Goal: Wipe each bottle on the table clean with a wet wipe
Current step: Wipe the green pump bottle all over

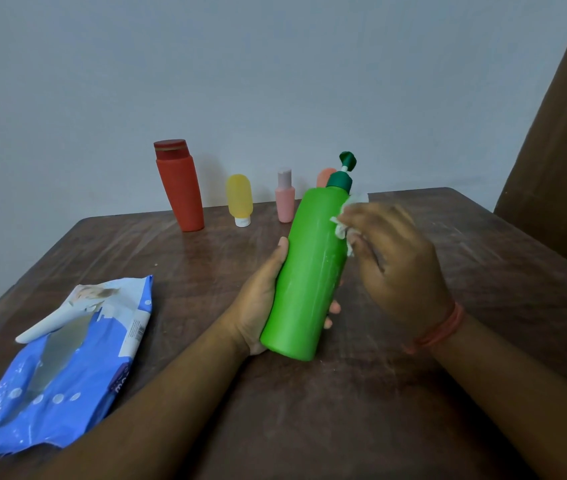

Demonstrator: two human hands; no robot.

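My left hand (258, 299) grips the lower half of a tall green pump bottle (310, 268), tilted above the brown table (448, 393). My right hand (400, 268) holds a crumpled white wet wipe (346, 220) against the bottle's upper right side, just below the dark green pump. At the back of the table stand a red bottle (180, 188), a yellow tube (239, 199) on its white cap, and a pink bottle (285, 199). An orange bottle (324, 176) shows partly behind the green one.
A blue wet wipe pack (67, 375) lies open at the table's front left with its flap lifted. A grey wall rises behind the table. A brown curtain or panel (559, 150) stands at the right.
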